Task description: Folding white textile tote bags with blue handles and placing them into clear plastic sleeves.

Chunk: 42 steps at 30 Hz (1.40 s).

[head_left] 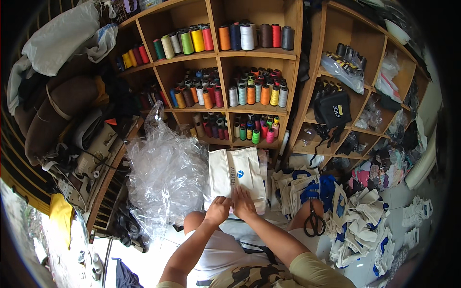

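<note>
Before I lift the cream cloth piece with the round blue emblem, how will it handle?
The cream cloth piece is probably floppy: similar cream pieces heaped at right sag into folds. It looks thin, so likely light for its size. It might shift on the layers beneath without the right hand resting on it.

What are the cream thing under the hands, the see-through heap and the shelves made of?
Cream thing: probably canvas, matte with soft folds.
See-through heap: likely thin plastic, glossy and crinkled.
Shelves: perhaps plywood, dull tan with flat board edges.
</note>
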{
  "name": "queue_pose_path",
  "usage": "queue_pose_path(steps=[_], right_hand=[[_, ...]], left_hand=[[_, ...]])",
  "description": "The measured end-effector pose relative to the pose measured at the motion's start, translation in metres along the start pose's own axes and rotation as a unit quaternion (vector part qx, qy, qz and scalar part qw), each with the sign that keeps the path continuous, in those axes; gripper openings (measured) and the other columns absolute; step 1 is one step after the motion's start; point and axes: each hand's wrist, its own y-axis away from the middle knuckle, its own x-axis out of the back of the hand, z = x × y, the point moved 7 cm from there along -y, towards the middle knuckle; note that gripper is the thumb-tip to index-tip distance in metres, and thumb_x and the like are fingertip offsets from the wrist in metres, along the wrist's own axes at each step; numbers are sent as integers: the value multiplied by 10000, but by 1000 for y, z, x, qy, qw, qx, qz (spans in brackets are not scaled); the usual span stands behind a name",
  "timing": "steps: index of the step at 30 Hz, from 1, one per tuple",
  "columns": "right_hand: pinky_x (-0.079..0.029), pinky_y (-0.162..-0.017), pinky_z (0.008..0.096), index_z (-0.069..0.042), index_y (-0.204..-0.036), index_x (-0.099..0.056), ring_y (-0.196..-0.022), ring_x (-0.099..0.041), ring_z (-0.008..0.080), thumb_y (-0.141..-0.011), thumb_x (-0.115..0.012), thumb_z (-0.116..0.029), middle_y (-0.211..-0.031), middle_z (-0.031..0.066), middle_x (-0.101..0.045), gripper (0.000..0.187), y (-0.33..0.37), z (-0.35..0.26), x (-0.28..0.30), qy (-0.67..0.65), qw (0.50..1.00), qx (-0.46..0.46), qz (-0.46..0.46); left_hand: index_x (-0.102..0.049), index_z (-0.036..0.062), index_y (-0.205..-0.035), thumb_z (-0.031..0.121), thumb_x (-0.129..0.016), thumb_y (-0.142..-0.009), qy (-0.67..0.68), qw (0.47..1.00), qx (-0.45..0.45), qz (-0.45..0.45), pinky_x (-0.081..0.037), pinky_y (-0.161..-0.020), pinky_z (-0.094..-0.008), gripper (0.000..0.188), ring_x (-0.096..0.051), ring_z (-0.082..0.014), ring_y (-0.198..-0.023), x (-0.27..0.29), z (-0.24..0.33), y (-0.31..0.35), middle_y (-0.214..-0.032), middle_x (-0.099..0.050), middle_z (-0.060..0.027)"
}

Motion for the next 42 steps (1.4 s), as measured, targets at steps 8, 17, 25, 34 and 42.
queue_pose_path(steps=[8, 17, 25, 34, 42], right_hand=[[-279, -1108, 519, 80, -1377, -356, -1343, -353, 404, -875, -598, -237, -1422, 253, -388, 641, 29, -4, 30, -61, 997, 39, 38], [-278, -1113, 515, -99, -1428, -376, -1345, -359, 389, -905, -553, -206, -1421, 234, -398, 562, 35, -4, 34, -56, 997, 62, -3], [-249, -1133, 499, -99, -1353, -493, -1321, -398, 351, -923, -534, -242, -1385, 192, -461, 456, 38, 1, 21, -46, 996, 68, 28], [-191, -1155, 490, -183, -1434, -402, -1393, -309, 300, -919, -547, -381, -1465, 115, -406, 571, 44, 6, 22, -8, 998, 56, 4], [-175, -1158, 505, -180, -1462, -357, -1400, -290, 314, -917, -545, -396, -1484, 122, -376, 616, 49, 8, 24, -4, 999, 48, -23]], left_hand=[[-682, 34, -984, 33, -571, -869, 122, 986, 102, 57, -527, -797, -421, 159, -647, -351, -913, 27, -39, -10, -949, -687, -162], [-663, 12, -942, 17, -568, -845, 157, 986, 49, 5, -527, -817, -409, 136, -648, -347, -932, 3, -37, -1, -985, -682, -163], [-662, 11, -903, 29, -597, -814, 117, 993, 19, 11, -495, -870, -414, 112, -624, -351, -933, -1, -35, 5, -970, -674, -149], [-657, 25, -826, 151, -681, -803, 39, 988, 151, -20, -450, -836, -423, 130, -578, -315, -910, -13, -65, 18, -898, -637, -135], [-656, 73, -958, 197, -678, -813, -96, 926, 333, 150, -439, -866, -429, 192, -526, -346, -1027, 13, -51, 8, -972, -612, -129]])
